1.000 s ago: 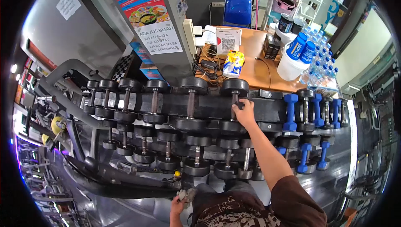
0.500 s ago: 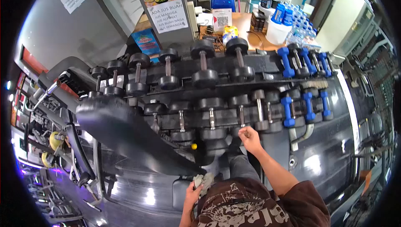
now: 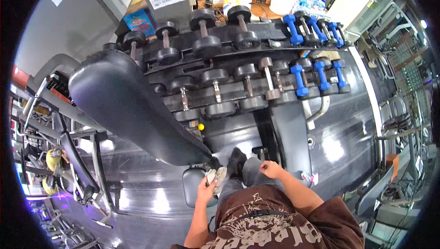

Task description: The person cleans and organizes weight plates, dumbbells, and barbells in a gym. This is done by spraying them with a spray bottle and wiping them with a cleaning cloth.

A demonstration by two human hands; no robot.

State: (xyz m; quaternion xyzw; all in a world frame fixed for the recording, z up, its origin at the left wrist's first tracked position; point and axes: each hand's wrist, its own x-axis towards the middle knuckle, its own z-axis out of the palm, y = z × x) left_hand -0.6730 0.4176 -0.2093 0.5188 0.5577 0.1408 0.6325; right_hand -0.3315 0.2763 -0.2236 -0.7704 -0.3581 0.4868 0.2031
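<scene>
Cloth [image 3: 219, 180], pale and bunched, lies in the left hand [image 3: 206, 188] at the near side of the scene, a little left of centre. We see the fingers of that hand wrapped narrowly about its left part, while loose folds stand free to the right and far side. Just beside it are the lower end of a black backrest [image 3: 128, 107] and, to the left, a padded seat [image 3: 192, 182]; we cannot tell whether the folds touch either.

The right hand [image 3: 273, 169] hangs apart from the cloth, to its right and near the trouser leg [image 3: 253, 166]. Its fingers are curled in, close to the thumb; we cannot tell whether they hold anything.

We judge the cloth light, soft and limp, not fragile, and unlikely to slip from a bare hand; whether it is damp we cannot tell. It should yield to any squeeze and keep no firm shape, so we would grip the gathered middle for control, or pinch a free fold on the right to spread it. Farther off, dumbbells [image 3: 217, 92] stand in two rows on a rack [image 3: 270, 31], well apart from both hands.
</scene>
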